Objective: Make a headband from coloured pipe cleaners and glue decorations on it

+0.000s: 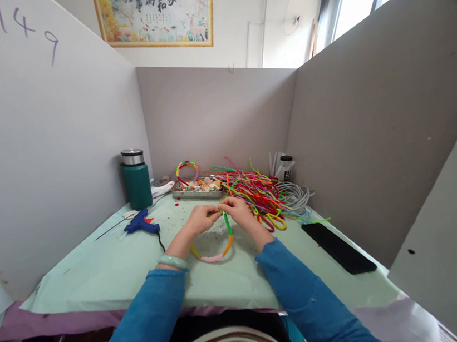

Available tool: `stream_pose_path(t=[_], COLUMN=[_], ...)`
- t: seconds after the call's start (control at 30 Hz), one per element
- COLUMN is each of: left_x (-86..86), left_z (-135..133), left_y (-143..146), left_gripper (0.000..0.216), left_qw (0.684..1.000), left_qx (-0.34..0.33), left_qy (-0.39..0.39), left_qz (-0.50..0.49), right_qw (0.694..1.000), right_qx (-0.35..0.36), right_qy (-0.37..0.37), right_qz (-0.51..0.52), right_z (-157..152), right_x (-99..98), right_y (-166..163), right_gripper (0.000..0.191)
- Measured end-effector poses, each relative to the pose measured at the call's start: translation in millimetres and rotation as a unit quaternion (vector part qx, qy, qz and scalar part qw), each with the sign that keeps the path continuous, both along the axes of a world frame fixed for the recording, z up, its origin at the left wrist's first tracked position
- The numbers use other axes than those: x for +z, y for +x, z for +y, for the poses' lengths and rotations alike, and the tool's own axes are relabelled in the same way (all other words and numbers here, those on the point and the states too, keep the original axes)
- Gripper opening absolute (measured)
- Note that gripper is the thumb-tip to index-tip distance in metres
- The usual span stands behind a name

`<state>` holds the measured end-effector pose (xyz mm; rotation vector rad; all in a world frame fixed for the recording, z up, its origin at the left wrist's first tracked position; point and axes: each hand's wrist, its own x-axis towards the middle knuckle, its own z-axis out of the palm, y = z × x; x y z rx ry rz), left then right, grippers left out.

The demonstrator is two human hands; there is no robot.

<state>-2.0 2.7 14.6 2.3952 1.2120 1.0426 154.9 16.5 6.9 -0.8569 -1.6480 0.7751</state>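
Fingers of the left hand [202, 219] and the right hand [237, 211] meet in a close pinch at the green upper end of a multicoloured hoop [212, 259], its yellow, pink and orange bands curving below, over the middle of the pale green surface [102, 271]. Left of it lies a blue glue gun [141, 223], with a green flask [137, 184] behind; farther back, a metal tray [198, 195] of small pieces sits beside a tangle of bright pipe cleaners [256, 190], and a black slab [338, 248] lies to the right.
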Motion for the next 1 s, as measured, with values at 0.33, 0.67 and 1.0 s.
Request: stream_pose_path(t=[0.33,0.67,1.0], left_x=[4.6,0.5,-2.6], left_z=[-7.7,-3.1,4.2], left_y=[2.3,1.1,-0.8], left_gripper=[0.028,0.021,0.019], left_qw=[0.999,0.995,0.994], left_qx=[0.012,0.021,0.047], left_qy=[0.024,0.044,0.021], left_qz=[-0.037,-0.082,-0.097], right_qw=[0.957,0.929,0.974], right_qx=[0.095,0.083,0.039], right_qy=[-0.237,-0.320,-0.199], right_qz=[0.137,0.168,0.106], right_z=[0.2,6.8,1.6], right_x=[-2.1,-10.3,-5.1], right_y=[0.6,-4.2,-0.1], right_gripper=[0.025,0.016,0.030])
